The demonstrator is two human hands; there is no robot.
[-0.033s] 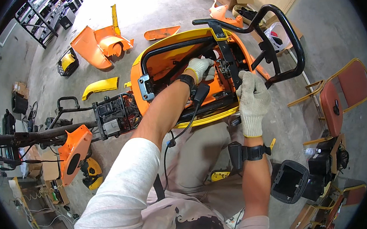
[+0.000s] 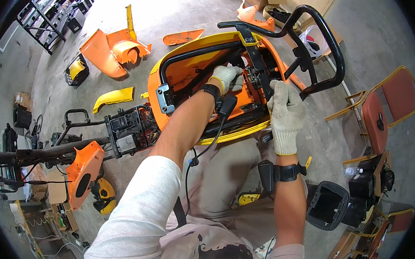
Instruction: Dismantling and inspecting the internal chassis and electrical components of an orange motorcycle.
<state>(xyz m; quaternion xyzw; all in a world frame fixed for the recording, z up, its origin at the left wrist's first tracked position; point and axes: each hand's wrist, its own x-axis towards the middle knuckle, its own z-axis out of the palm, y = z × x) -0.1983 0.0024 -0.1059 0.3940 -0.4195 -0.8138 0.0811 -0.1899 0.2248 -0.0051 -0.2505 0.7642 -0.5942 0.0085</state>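
An orange and yellow scooter body (image 2: 202, 139) stands before me with its top open over a cavity framed by black tubes. My left hand (image 2: 229, 77), in a white knit glove, reaches down into that cavity beside a metal latch mechanism (image 2: 252, 77). Its fingers are curled, and whatever they grip is hidden. My right hand (image 2: 285, 105), gloved too, is closed at the body's rear near edge, next to the lower end of a black crossbar (image 2: 260, 64). What sits between those fingers does not show. A black strapped device (image 2: 289, 172) is on my right wrist.
A black tubular rack (image 2: 341, 65) juts out at the scooter's rear. Orange panels (image 2: 101, 52) and a curved yellow panel (image 2: 112, 99) lie on the far floor. To the right are a reddish chair (image 2: 376, 121) and a black bin (image 2: 327, 205). The exposed frame (image 2: 48, 154) extends left.
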